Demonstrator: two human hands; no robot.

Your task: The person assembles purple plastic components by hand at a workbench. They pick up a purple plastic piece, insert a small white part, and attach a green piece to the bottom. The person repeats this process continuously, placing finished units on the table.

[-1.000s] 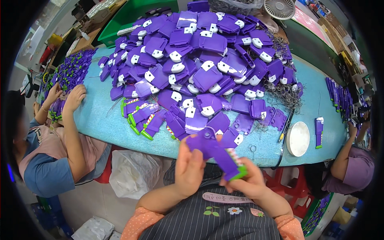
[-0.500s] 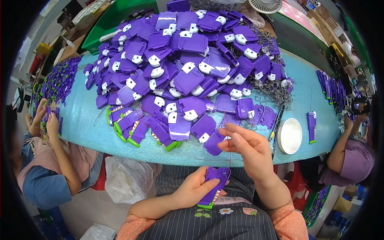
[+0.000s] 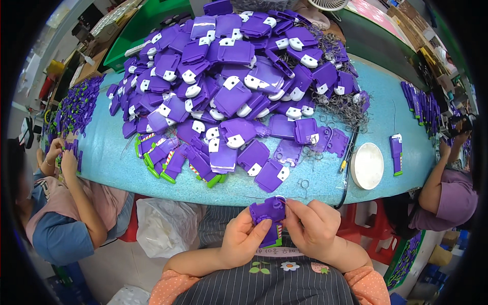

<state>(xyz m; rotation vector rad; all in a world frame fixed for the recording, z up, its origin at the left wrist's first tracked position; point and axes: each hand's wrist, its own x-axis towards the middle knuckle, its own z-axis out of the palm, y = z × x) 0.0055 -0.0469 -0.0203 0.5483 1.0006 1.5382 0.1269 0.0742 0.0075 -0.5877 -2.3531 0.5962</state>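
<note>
In front of my apron, my left hand [image 3: 238, 240] is closed around a purple plastic shell piece [image 3: 260, 209], its thumb pressed on the near face. A green edge and a red-and-white striped strip show on the lower part of what it holds. At the piece's upper right corner, my right hand [image 3: 317, 226] pinches a thin wire [image 3: 281, 197] between thumb and fingers. The exact grip is partly hidden by the fingertips. Beyond my hands, a large heap of purple shells with white corners [image 3: 231, 96] covers the middle of the blue table.
A white bowl [image 3: 367, 166] stands at the right beside a black cable [image 3: 351, 162]. Tangled dark wires [image 3: 343, 109] lie along the heap's right side. Green-ended purple pieces [image 3: 175, 165] lie at its front left. Co-workers sit left [image 3: 66, 218] and right [image 3: 442, 203].
My right hand has come down from above the table edge to the piece's upper corner. My left hand has raised and turned the piece, showing its inner face.
</note>
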